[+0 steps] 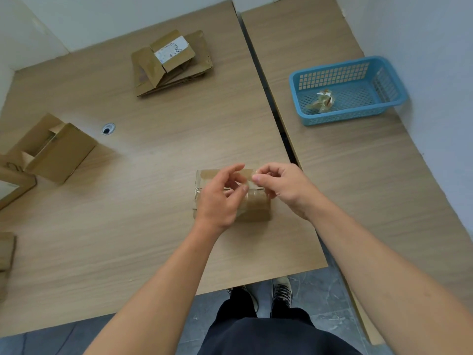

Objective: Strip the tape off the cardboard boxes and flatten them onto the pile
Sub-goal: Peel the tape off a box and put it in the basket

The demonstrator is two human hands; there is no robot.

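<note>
A small taped cardboard box [257, 210] sits on the wooden table [153, 201] in front of me. My right hand [284, 188] pinches a strip of clear tape [252, 175] at the box's top far edge. My left hand [220, 198] hovers over the box's left part with its fingers loosely curled beside the tape; whether they touch it is unclear. A pile of flattened boxes [172, 64] lies at the far side of the table.
A blue plastic basket [348, 90] with crumpled tape inside stands on the right-hand table. An open cardboard box [53, 149] lies at the left, with more cardboard at the left edge [6, 252]. A cable hole [108, 128] sits in the tabletop. A gap separates the two tables.
</note>
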